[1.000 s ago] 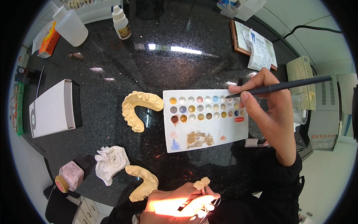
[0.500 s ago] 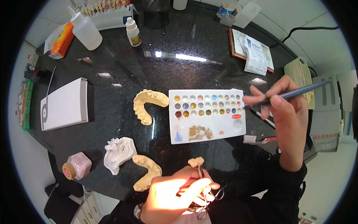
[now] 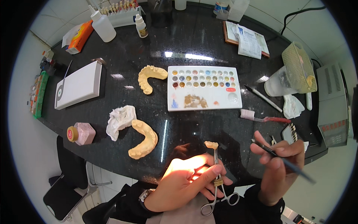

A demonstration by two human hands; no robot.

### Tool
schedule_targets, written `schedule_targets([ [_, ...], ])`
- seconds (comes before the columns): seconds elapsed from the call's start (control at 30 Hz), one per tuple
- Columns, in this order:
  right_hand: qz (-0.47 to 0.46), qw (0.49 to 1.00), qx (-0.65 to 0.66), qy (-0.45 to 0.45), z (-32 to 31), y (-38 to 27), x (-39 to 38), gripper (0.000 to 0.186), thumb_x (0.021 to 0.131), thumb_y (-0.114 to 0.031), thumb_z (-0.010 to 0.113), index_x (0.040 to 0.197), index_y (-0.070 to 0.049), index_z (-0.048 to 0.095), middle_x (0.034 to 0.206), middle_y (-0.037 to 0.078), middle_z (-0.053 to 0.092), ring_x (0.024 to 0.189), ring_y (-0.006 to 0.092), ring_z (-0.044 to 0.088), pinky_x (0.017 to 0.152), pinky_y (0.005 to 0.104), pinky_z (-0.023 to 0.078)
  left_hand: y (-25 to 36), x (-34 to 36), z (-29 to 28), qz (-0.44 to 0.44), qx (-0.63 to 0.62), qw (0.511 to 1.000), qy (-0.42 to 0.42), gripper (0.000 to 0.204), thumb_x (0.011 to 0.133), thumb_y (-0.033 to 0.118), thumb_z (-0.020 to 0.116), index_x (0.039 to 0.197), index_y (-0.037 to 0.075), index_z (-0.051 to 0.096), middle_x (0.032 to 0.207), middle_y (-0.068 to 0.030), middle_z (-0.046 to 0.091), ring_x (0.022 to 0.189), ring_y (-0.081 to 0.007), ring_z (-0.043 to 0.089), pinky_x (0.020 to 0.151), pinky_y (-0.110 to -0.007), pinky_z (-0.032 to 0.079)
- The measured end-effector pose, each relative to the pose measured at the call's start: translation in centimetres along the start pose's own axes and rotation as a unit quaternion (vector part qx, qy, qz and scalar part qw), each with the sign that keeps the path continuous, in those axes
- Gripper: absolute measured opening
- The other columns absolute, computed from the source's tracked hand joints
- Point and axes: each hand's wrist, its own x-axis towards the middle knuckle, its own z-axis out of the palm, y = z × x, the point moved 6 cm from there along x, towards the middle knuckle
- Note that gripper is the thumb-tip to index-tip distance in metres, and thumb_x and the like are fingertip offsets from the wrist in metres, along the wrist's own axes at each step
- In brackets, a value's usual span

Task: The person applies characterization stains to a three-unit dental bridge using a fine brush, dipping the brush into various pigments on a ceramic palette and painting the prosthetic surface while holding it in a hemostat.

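My left hand [image 3: 186, 183] is closed around a hemostat [image 3: 216, 158] whose finger rings point toward me. Rubber bands wrap its shanks. The hemostat's tip grips a small tooth-coloured dental bridge [image 3: 211, 144]. In my right hand [image 3: 278, 175] is a slim brush [image 3: 296, 168] with a dark handle, pinched between thumb and fingers, its tip pointing up and left, apart from the bridge. Beyond both hands lies a white palette [image 3: 225, 103] with rows of coloured wells and smears of brown, blue and pink.
Two tan dental arch casts [image 3: 145, 141] [image 3: 144, 80] lie left of the palette, with crumpled tissue [image 3: 121, 117] and a pink jar [image 3: 85, 133] nearby. At right are a pen-like tool [image 3: 265, 99], a toothbrush [image 3: 261, 118], a plastic cup [image 3: 278, 83] and a woven basket [image 3: 296, 59].
My right hand with the brush has come down from beside the palette toward me. My left hand has moved slightly right, still holding the hemostat. The whole view has shifted.
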Motion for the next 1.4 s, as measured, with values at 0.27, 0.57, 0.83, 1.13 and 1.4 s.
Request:
schedule_targets([
  [0.27, 0.056, 0.998, 0.020, -0.010, 0.2, 2.1, -3.9, 0.018, 0.079, 0.001, 0.060, 0.090, 0.002, 0.046, 0.078, 0.016, 0.062, 0.085, 0.0307, 0.065, 0.096, 0.0538, 0.036, -2.6, 0.0, 1.0, 0.005, -0.014, 1.000, 0.023, 0.020, 0.094, 0.014, 0.043, 0.098, -0.005, 0.047, 0.091, -0.0208, 0.063, 0.072, -0.0194, 0.066, 0.056, -0.022, 0.055],
  [0.57, -0.026, 0.991, -0.132, -0.023, 1.9, 1.2, -5.0, 0.020, 0.081, -0.010, 0.060, 0.085, -0.001, 0.042, 0.069, 0.015, 0.062, 0.082, 0.0317, 0.065, 0.097, 0.0582, 0.031, -3.5, 0.5, 1.3, 0.085, 0.050, 0.994, 0.053, 0.019, 0.094, 0.013, 0.045, 0.094, -0.005, 0.048, 0.083, -0.0118, 0.064, 0.074, -0.0149, 0.066, 0.062, -0.023, 0.055],
  [0.83, -0.012, 0.992, -0.123, -0.037, 2.3, 3.0, -5.0, 0.018, 0.081, -0.010, 0.058, 0.084, -0.002, 0.042, 0.069, 0.014, 0.062, 0.082, 0.0319, 0.065, 0.096, 0.0595, 0.032, -3.2, 0.6, 0.9, 0.121, 0.070, 0.987, 0.073, 0.014, 0.092, 0.005, 0.045, 0.099, -0.006, 0.048, 0.081, -0.0118, 0.064, 0.075, -0.0144, 0.065, 0.063, -0.025, 0.056],
  [1.13, 0.010, 0.989, -0.131, -0.064, 2.4, 3.2, -4.6, 0.018, 0.081, -0.010, 0.058, 0.084, -0.002, 0.042, 0.068, 0.013, 0.062, 0.082, 0.0324, 0.065, 0.096, 0.0600, 0.031, -2.9, 0.6, 0.8, 0.131, 0.118, 0.982, 0.069, 0.013, 0.092, 0.004, 0.044, 0.099, -0.007, 0.048, 0.083, -0.0121, 0.063, 0.075, -0.0163, 0.066, 0.062, -0.026, 0.057],
  [1.4, 0.019, 0.990, -0.129, -0.055, 2.4, 3.0, -4.5, 0.020, 0.081, -0.010, 0.059, 0.083, -0.003, 0.041, 0.066, 0.014, 0.061, 0.084, 0.0332, 0.064, 0.097, 0.0606, 0.029, -2.5, 0.8, 0.9, 0.139, 0.136, 0.979, 0.061, 0.012, 0.092, 0.005, 0.045, 0.095, -0.006, 0.048, 0.081, -0.0115, 0.064, 0.074, -0.0150, 0.065, 0.062, -0.026, 0.057],
])
